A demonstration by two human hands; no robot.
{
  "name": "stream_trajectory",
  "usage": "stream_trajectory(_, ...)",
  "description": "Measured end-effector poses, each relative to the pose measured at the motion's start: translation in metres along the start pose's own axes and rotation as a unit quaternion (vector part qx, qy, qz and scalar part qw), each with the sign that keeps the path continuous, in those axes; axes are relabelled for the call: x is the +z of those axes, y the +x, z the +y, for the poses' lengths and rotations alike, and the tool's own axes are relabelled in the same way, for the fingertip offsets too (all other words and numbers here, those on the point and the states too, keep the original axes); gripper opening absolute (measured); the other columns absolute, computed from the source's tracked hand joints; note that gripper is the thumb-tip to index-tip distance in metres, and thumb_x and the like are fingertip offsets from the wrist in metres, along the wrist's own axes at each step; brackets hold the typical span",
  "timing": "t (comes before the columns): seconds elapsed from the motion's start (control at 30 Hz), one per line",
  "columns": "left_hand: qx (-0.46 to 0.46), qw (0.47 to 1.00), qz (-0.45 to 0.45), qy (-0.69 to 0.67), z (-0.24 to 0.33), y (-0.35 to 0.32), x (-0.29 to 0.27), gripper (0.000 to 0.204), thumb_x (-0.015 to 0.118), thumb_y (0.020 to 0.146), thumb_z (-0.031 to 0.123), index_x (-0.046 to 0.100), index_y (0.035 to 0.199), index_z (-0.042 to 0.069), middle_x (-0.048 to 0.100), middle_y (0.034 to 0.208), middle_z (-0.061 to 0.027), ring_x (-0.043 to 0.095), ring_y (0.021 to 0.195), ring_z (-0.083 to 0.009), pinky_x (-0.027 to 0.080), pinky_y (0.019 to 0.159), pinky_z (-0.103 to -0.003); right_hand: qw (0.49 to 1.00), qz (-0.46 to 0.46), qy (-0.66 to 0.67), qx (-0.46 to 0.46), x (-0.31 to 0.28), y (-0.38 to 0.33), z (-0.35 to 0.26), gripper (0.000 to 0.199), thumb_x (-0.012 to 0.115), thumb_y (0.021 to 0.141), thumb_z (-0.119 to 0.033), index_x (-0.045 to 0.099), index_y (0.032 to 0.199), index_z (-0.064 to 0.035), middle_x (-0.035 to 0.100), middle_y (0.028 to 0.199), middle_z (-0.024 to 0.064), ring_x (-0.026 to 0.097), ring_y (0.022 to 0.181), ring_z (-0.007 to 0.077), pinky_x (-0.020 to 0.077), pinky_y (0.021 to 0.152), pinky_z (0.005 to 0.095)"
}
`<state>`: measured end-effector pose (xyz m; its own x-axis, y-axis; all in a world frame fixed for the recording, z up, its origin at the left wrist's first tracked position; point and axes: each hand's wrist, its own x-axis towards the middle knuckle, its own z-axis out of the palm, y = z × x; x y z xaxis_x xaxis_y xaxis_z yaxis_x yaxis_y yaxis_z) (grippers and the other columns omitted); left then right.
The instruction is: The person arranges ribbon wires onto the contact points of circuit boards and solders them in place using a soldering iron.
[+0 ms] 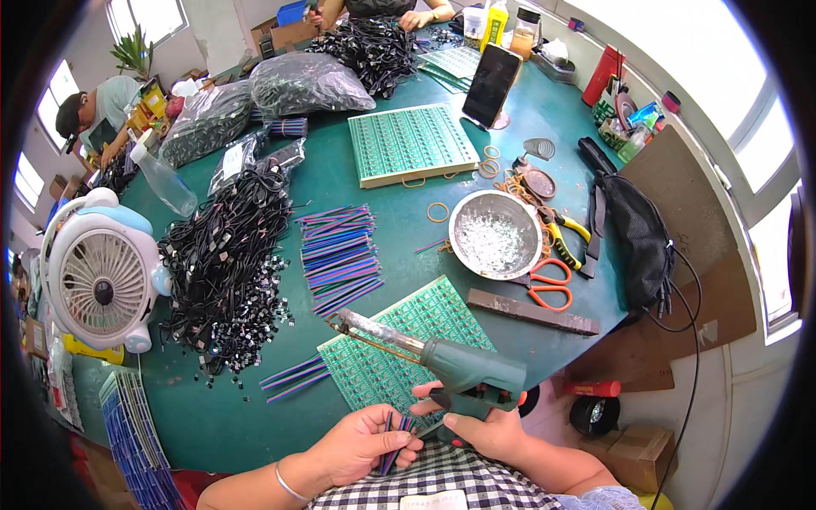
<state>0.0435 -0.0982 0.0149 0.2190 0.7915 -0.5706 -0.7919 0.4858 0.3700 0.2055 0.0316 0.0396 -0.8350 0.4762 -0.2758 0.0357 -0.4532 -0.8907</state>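
My left hand (365,440) is closed around a small bunch of multicoloured ribbon wires (390,461), close to my checked apron. In my right hand (493,435) is a green soldering gun (472,367), its metal barrel pointing up and left across a green circuit board panel (450,314). The panel lies tilted on the table just beyond my hands. Several ribbon wires (293,379) stick out from its left edge. Farther off lies a layered pile of cut ribbon wires (340,259). The lower corner of the panel is partly hidden by my hands.
A heap of black cables (229,255) and a fan (102,285) stand left. At right are a metal bowl (495,235), orange-handled scissors (552,285), a dark bar (531,312) and yellow pliers (568,240). Stacked panels (412,144) and a phone (491,85) are behind. Two people sit farther away.
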Motion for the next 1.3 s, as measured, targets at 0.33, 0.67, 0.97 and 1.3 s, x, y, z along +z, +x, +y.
stream_trajectory(0.33, 0.018, 1.0, 0.019, -0.007, -0.003, 0.002, 0.0, 0.009, 0.056, 0.086, 0.005, 0.047, 0.088, 0.005, 0.062, 0.091, -0.0166, 0.063, 0.073, -0.0188, 0.054, 0.065, -0.029, 0.998, -0.022, 0.008, -0.059, 0.001, 0.002, 0.011, 0.05, 0.047, 0.081, 0.005, 0.033, 0.128, 0.0017, 0.049, 0.12, 0.0203, 0.055, 0.106, 0.0277, 0.0462, 0.086, 0.0362)
stream_trajectory(0.67, 0.05, 0.989, 0.04, 0.131, -0.002, 0.01, 0.013, 0.011, 0.058, 0.084, 0.005, 0.047, 0.085, 0.005, 0.062, 0.087, -0.0112, 0.06, 0.069, -0.0122, 0.051, 0.061, -0.022, 0.996, 0.049, -0.075, -0.014, 0.009, 0.004, 0.022, 0.039, 0.06, 0.078, 0.0, 0.048, 0.114, -0.0016, 0.059, 0.09, 0.004, 0.058, 0.08, 0.009, 0.0482, 0.069, 0.0241)
stream_trajectory(0.97, 0.024, 0.998, 0.007, 0.065, -0.001, 0.008, 0.01, 0.007, 0.049, 0.091, 0.01, 0.047, 0.094, 0.004, 0.059, 0.09, -0.0095, 0.059, 0.074, -0.0128, 0.05, 0.068, -0.027, 0.996, 0.085, -0.026, 0.0, 0.012, 0.005, 0.022, 0.037, 0.064, 0.076, -0.004, 0.049, 0.11, -0.0011, 0.059, 0.09, 0.0043, 0.058, 0.077, 0.0083, 0.0484, 0.068, 0.023)
stream_trajectory(1.3, 0.019, 0.996, 0.026, 0.082, 0.002, 0.006, 0.012, 0.008, 0.047, 0.091, 0.011, 0.043, 0.097, 0.008, 0.059, 0.094, -0.0127, 0.059, 0.078, -0.019, 0.05, 0.073, -0.032, 0.994, 0.091, -0.054, -0.031, 0.01, 0.006, 0.021, 0.028, 0.062, 0.077, 0.0, 0.054, 0.104, -0.0023, 0.059, 0.084, 0.0005, 0.057, 0.075, 0.0061, 0.0471, 0.066, 0.0219)
